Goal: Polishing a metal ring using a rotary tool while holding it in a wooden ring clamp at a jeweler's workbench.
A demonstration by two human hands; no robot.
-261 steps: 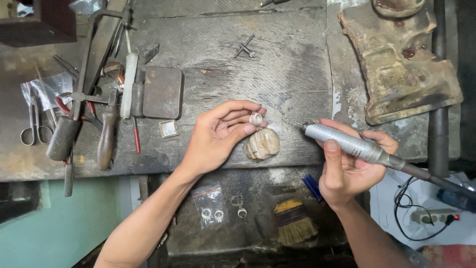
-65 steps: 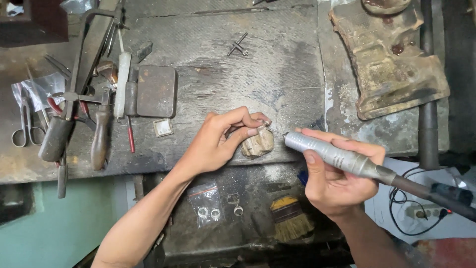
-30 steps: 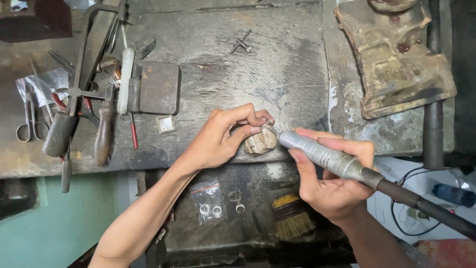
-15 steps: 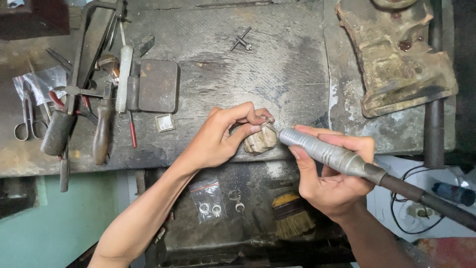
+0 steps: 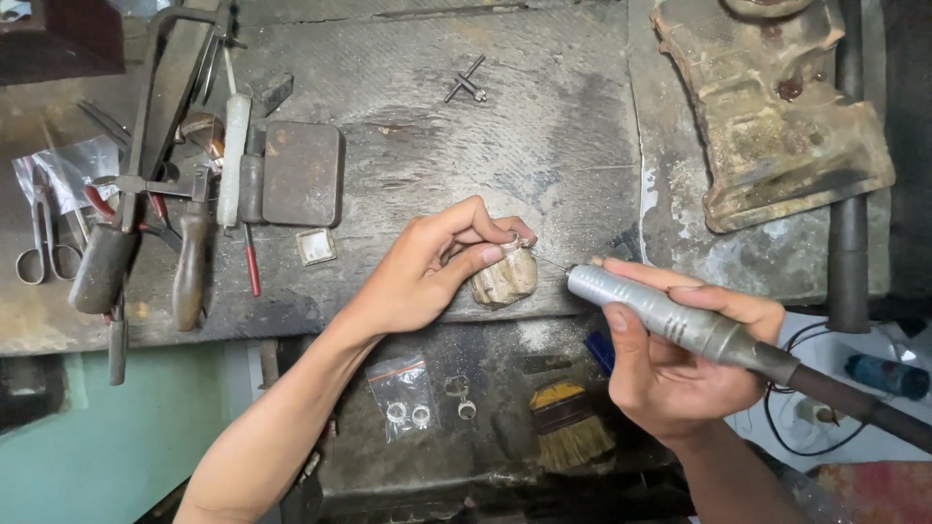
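We are easing the grinding tool (image 5: 670, 320) back a touch here: half a second ago its tip was sitting right against the work, and now a thin bit is showing in a small gap between tool and peg, so the contact looks broken for the moment, perhaps for a check of the surface. Our right hand (image 5: 680, 364) is wrapping the ribbed grey metal barrel, thumb along its near side, with the dark hose trailing off to the right. Our left hand (image 5: 427, 277) is pinching a small pale ring (image 5: 507, 240) between thumb and fingertips, pressing it onto the top of the worn wooden peg (image 5: 505, 278) at the front edge of the counter (image 5: 437, 146), just where it was before. That counter is scarred, dusty and grey. To the left, files and pliers with wooden and red handles (image 5: 189, 267) are lying beside a flat dark metal block (image 5: 301, 175) and scissors (image 5: 44, 247). Below the edge, a clear bag of rings (image 5: 403, 398) and a yellow brush (image 5: 568, 427) are resting on a lower shelf.
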